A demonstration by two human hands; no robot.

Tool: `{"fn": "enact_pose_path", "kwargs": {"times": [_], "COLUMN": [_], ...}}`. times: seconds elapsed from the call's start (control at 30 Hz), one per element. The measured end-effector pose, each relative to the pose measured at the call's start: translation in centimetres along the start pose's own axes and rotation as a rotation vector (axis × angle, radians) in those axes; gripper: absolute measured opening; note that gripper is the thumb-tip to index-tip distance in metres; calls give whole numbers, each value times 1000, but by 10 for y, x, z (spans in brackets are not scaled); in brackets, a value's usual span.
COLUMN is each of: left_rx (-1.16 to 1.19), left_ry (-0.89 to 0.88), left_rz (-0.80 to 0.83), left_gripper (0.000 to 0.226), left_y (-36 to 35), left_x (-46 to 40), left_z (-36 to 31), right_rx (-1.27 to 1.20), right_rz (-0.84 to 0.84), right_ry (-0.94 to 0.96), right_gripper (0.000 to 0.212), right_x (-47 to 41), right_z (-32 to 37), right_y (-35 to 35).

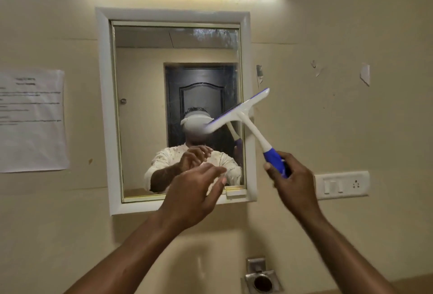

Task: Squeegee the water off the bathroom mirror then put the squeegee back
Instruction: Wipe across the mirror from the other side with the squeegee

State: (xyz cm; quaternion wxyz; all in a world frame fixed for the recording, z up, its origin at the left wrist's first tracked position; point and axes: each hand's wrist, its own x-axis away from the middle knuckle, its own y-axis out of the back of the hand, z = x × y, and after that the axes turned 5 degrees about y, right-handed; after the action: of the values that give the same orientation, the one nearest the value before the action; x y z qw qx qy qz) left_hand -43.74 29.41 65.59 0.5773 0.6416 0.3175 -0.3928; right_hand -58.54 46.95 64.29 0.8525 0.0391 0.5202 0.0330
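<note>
- Two bare forearms rise from the bottom edge of the view toward the wall-mounted mirror (178, 110).
- Left hand (194, 197) hovers in front of the mirror's lower edge, fingers loosely spread and half curled; its grip is open and holds nothing, and I cannot tell whether it touches the frame.
- Right hand (290, 176) sits just off the mirror's lower right corner, its grip wrapped fully closed round the blue end of the squeegee (243, 115) handle.
- From that hand the squeegee's white shaft slants up and left, and its blade lies tilted across the mirror's right edge: one end over the glass near mid-height, the other past the white frame over the wall.
- Whether the blade presses on the glass or hangs just off it is not clear; motion blur hides the contact.
- Judged from the streaks and droplets along the top right corner of the glass, the wiping step is in hand and not finished.
- Next move, as I read it, calls for squaring the blade to the glass, setting it flat near the top edge and drawing it down with even pressure, with the frame's lip kept clear.
- Where the squeegee is kept does not show; a metal holder (261, 277) is fixed to the wall below the mirror.
</note>
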Motion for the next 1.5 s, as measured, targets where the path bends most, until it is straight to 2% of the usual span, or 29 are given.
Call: {"fn": "enact_pose_path", "kwargs": {"times": [0.13,0.23,0.33,0.5,0.63,0.77,0.93,1.03,1.13,1.27,1.5], "left_rx": [139,270,305,298,247,144,-26,-242,-441,-620,-755], "left_ry": [192,303,405,466,413,374,172,-12,-132,-210,-298], "left_rz": [84,102,31,-88,-154,-196,-213,-163,-115,-101,-107], "left_gripper": [41,55,63,60,51,51,45,51,62,72,65], "left_y": [2,10,20,39,56,76,106,119,125,127,133], "left_x": [-1,-3,-5,-9,-11,-33,-84,-114,-142,-171,-215], "left_z": [-6,-3,8,27,42,60,72,73,72,70,77], "right_rx": [-437,-644,-644,-652,-602,-511,-417,-360,-320,-293,-265], "right_rz": [50,80,71,103,132,112,86,87,82,70,39], "right_ry": [-303,-408,-439,-429,-370,-323,-338,-331,-354,-383,-386], "right_gripper": [15,19,23,28,28,26,24,19,25,31,36], "right_x": [10,10,9,8,10,18,26,28,24,20,13], "right_z": [55,88,110,140,149,145,132,122,112,101,82], "right_y": [-54,-84,-108,-134,-140,-138,-131,-123,-115,-107,-100]}}
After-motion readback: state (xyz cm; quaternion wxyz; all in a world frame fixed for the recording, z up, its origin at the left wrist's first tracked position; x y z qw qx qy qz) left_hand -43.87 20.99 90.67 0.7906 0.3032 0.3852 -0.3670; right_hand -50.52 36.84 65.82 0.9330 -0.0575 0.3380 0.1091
